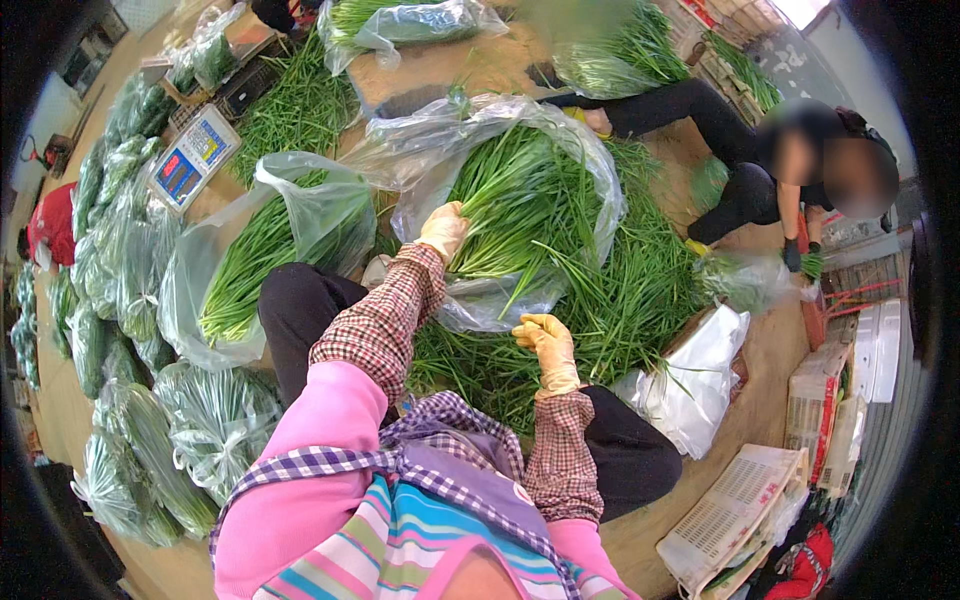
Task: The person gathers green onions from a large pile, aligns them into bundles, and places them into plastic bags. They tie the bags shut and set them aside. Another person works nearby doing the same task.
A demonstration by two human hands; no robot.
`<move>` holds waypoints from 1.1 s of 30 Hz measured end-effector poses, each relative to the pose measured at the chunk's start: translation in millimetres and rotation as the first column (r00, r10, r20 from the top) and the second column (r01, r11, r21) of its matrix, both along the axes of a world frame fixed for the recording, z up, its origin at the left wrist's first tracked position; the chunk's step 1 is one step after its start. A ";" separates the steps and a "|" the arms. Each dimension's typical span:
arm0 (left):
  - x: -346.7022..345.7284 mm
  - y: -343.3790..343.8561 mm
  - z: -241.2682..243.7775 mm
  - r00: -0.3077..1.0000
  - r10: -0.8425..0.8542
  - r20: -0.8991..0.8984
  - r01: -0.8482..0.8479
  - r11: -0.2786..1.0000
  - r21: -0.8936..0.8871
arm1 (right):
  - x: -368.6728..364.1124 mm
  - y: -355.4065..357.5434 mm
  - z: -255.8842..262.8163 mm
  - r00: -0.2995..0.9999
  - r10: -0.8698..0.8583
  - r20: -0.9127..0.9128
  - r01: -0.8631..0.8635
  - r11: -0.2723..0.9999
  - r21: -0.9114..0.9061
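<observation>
My left hand (444, 229), in a pale glove, is closed around part of a bunch of garlic chives (499, 195) that lies in an open clear plastic bag (604, 176). My right hand (541, 337), in a yellowish glove, is at the bag's near right edge with its fingers curled; a few stray blades lie just above it. Whether it holds anything does not show clearly. Loose green blades (645, 262) are heaped around the bag on the right and below. To the left, beside my knee, another open plastic bag (315, 195) holds a bunch of chives (251, 262).
A digital scale (193, 159) stands at upper left, near many filled bags (217, 420). White plastic bags (694, 390) lie right of my knee, with a plastic crate (735, 510) beyond. A co-worker (750, 165) sits at upper right, another person (52, 225) at far left.
</observation>
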State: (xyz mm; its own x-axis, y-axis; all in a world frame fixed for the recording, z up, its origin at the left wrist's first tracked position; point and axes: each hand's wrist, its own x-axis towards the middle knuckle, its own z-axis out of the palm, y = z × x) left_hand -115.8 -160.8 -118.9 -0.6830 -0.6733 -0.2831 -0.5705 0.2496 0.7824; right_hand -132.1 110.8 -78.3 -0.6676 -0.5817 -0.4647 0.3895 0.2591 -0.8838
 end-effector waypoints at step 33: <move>80.8 160.2 115.6 0.653 0.109 -0.750 0.694 0.312 0.649 | 31.6 -32.1 144.7 0.880 -0.443 -0.170 0.328 0.827 -0.456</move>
State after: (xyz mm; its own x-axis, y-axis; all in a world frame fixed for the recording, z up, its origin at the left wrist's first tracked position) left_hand -35.0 -0.6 -3.3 -0.9991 -0.0175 0.0388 0.0394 -0.7226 0.6901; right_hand -100.5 78.8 66.4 -0.9378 -0.3460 -0.0272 0.1250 -0.2637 -0.9565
